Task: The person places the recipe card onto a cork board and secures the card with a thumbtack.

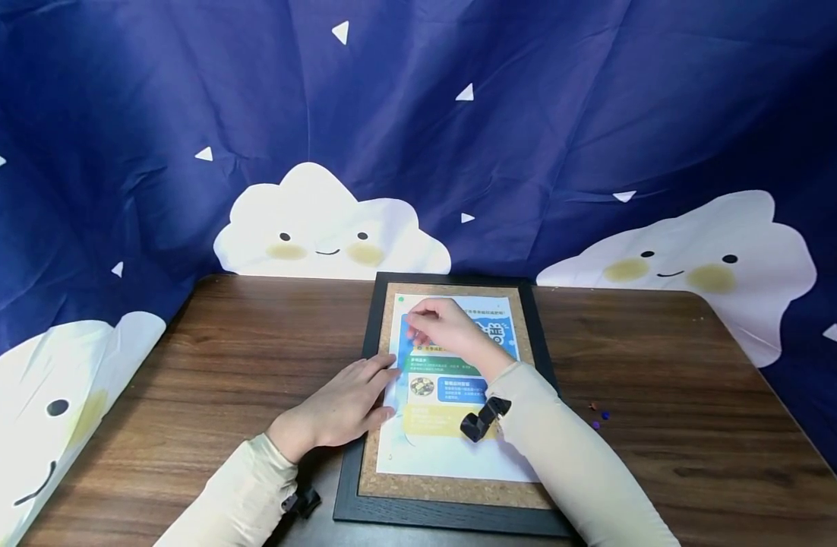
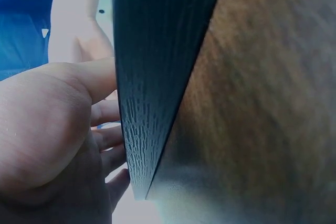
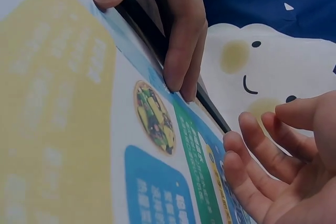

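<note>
Room: an indoor corner set up for handwork at a table and for filming; whether it belongs to a home, office or studio, I can't tell from here.
Curtain: a creased dark-blue fabric backdrop (image 1: 418, 114) hangs behind the table and round both sides, hiding whatever lies beyond.
Print: smiling white clouds (image 1: 323, 214) with yellow cheeks and small white triangles (image 1: 341, 32), rather nursery-like.
Tabletop: a brown wood-grain tabletop (image 1: 254, 327) with rounded far corners, reaching to the cloth.
Board: a black-framed cork board (image 1: 453, 516) bearing a colourful printed sheet (image 1: 453, 389), more craft desk than kitchen.
Wrists: small black cameras (image 1: 485, 419), worn at pale sleeves (image 1: 562, 448).
</note>
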The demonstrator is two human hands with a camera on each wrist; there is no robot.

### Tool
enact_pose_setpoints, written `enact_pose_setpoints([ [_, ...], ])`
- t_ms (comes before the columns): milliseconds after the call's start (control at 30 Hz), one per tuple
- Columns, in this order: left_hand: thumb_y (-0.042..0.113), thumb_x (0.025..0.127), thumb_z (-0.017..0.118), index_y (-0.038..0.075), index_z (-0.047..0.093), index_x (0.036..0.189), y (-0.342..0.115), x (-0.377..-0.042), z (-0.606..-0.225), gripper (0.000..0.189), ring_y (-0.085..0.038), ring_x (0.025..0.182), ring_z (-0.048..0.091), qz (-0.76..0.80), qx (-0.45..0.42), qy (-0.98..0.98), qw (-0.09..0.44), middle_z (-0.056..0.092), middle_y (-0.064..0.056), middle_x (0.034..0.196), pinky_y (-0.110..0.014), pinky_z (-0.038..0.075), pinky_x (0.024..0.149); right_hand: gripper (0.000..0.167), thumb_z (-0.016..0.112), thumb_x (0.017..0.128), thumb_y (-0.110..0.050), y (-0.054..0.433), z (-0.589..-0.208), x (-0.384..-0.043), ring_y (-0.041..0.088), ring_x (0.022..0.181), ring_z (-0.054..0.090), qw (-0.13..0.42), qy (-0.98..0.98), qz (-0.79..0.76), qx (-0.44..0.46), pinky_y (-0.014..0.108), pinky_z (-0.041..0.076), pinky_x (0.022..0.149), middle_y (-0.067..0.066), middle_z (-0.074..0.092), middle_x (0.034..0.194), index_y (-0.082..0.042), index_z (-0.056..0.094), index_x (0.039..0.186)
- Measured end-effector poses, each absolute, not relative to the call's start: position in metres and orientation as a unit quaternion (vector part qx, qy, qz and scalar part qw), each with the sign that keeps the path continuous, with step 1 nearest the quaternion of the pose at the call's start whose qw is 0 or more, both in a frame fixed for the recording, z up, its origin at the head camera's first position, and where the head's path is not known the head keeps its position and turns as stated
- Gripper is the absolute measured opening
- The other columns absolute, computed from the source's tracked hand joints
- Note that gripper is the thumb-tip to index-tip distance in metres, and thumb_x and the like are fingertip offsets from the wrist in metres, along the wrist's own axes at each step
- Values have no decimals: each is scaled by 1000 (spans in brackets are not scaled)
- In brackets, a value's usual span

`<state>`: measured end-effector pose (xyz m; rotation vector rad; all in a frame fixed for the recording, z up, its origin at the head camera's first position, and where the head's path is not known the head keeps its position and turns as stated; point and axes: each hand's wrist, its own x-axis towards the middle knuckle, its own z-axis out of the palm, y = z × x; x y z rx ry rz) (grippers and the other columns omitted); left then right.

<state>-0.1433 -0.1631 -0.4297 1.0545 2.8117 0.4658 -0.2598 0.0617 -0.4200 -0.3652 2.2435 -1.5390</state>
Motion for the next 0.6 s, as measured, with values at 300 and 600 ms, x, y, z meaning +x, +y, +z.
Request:
enact_pose_setpoints([
  [300, 25, 110, 63, -5, 49, 156, -163, -143, -429, 57, -39, 155, 43, 155, 341, 926, 56, 42, -25, 167, -58, 39, 126, 29, 63, 111, -23, 78, -415, -248, 20, 86, 73, 191, 796, -557, -140, 30, 64, 81, 14, 77, 103, 1, 71, 126],
  [600, 26, 110, 64, -5, 49, 156, -162, -143, -430, 58, -39, 155, 43, 158, 341, 925, 56, 42, -25, 167, -58, 38, 126, 34, 61, 112, -25, 91, -408, -236, 21, 86, 71, 189, 795, -553, -161, 31, 62, 81, 15, 77, 103, 4, 69, 128],
])
